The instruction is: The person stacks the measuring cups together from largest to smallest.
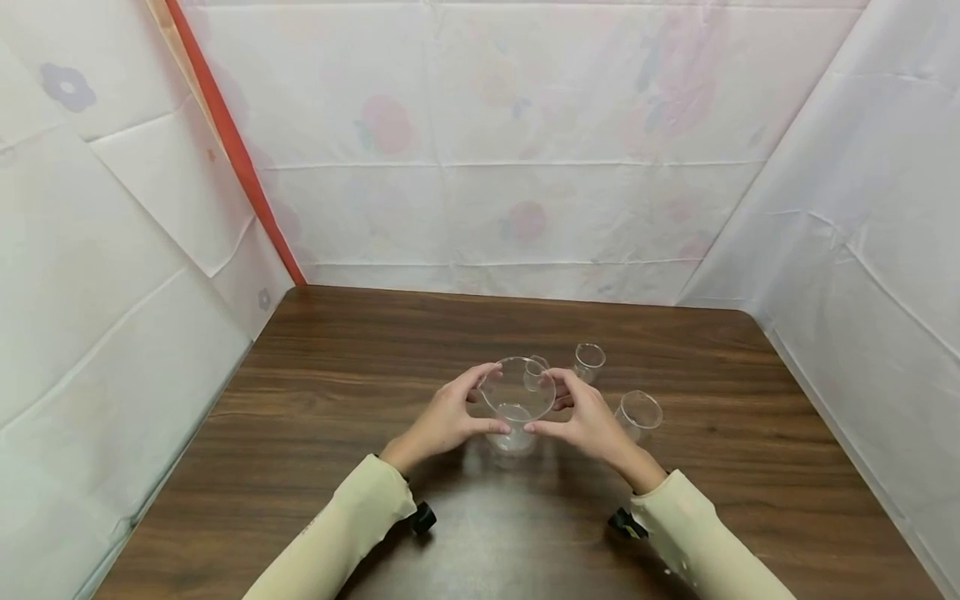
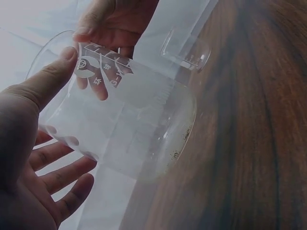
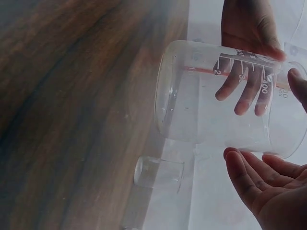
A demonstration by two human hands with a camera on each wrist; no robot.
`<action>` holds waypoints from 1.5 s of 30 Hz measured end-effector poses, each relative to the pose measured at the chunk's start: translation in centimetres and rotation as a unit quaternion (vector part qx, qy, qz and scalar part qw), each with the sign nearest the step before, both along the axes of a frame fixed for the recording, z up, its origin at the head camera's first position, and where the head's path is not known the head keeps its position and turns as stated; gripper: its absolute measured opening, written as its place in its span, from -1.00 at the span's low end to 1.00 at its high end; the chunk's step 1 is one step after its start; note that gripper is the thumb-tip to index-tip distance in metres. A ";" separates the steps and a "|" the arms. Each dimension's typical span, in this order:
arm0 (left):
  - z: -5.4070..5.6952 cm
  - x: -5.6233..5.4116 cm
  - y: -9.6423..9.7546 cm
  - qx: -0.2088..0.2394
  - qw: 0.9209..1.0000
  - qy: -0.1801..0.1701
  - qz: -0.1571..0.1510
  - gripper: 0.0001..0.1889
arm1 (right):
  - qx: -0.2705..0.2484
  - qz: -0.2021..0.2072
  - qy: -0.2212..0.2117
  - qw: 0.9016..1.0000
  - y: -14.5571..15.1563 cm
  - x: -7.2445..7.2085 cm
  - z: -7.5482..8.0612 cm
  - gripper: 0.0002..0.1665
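Observation:
Both hands hold a large clear glass beaker point(image 1: 513, 414) near its rim, one from each side. My left hand point(image 1: 448, 419) has its thumb on the near side and its fingers round the left wall. The right hand point(image 1: 591, 418) grips the opposite wall the same way. White graduation marks and printed lettering show on the beaker point(image 3: 216, 100) in the right wrist view. Its base is close over the wooden table, and some dark specks show along the bottom edge in the left wrist view. The beaker looks empty.
Three smaller glass beakers stand on the dark wooden table point(image 1: 360, 350): one small beaker point(image 1: 536, 367) behind the large one, another point(image 1: 590, 358) farther back right, and a wider one point(image 1: 640, 411) beside the right wrist. White patterned sheets point(image 1: 480, 217) hang around the table.

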State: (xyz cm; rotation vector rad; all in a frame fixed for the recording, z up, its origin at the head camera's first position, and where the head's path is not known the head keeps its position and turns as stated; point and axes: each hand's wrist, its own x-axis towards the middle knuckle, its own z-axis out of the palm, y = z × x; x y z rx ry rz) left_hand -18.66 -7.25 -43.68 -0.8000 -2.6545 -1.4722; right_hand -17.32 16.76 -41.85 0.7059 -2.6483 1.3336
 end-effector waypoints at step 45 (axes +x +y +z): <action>-1.4 -0.3 0.4 -0.022 0.999 -0.030 -0.030 -0.05 | 0.032 0.001 -0.028 0.999 0.8 0.4 -0.8 -0.14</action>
